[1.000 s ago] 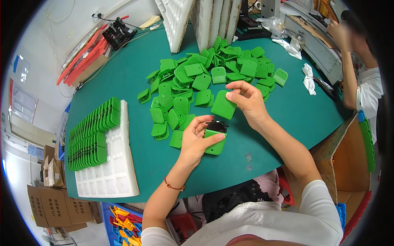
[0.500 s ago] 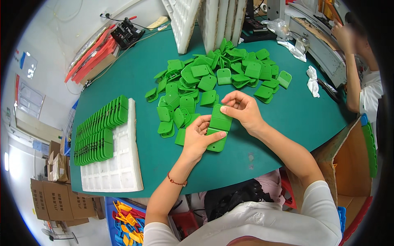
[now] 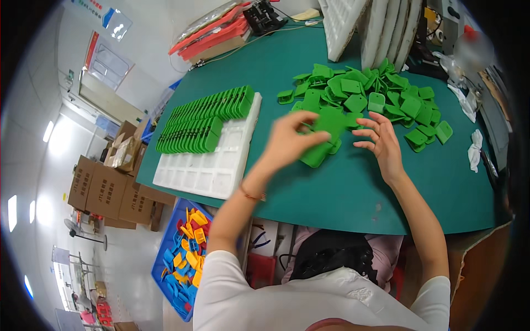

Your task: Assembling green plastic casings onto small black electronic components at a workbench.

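My left hand [image 3: 288,142] pinches a green hinged plastic clip [image 3: 316,155] between thumb and fingers; motion smears the clip. To its right, my right hand [image 3: 385,148] is open, its fingers spread and apart from the clip. Beyond both hands lies a loose heap of similar green clips [image 3: 353,87], many half folded, with rounded corners and a small hole. Left of my left hand, a white foam tray [image 3: 193,174] with square pockets holds two rows of upright green clips [image 3: 201,122] with dark parts between them.
The green tabletop [image 3: 353,201] carries upright white foam trays [image 3: 345,25] and red folders [image 3: 218,34] at the back. Crumpled white tissue [image 3: 475,150] lies far right. Below the left edge stands a blue bin [image 3: 172,276] of coloured clips; cardboard boxes [image 3: 107,190] stand beyond it.
My right hand has let go of the clip and opened. My left hand keeps the clip and moves, blurring it. The view has turned left, so the table appears farther right.
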Motion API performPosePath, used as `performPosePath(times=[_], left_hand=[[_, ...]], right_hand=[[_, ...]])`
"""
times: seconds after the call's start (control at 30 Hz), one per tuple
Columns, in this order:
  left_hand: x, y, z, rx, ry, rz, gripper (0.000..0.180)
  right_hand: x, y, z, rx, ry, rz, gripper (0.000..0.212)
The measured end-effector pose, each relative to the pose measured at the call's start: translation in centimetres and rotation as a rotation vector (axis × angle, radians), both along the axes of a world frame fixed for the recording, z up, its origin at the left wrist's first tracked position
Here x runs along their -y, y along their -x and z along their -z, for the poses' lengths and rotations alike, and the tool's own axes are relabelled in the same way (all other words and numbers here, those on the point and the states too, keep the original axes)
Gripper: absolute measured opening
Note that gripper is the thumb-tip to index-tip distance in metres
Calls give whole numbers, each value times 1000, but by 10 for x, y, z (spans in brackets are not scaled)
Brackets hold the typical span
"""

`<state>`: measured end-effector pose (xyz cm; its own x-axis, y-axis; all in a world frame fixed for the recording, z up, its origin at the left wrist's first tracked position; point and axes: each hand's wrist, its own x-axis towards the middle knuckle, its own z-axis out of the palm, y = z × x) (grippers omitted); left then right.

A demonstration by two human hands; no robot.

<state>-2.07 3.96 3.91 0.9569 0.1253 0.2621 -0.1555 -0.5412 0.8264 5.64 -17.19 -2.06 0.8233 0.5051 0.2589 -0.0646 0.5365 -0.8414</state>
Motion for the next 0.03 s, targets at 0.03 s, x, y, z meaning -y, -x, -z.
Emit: performPosePath(times=[0.03], left_hand=[[-19, 4, -14, 74, -212, -93, 41]], right_hand=[[0, 0, -2, -33, 2, -14, 48]])
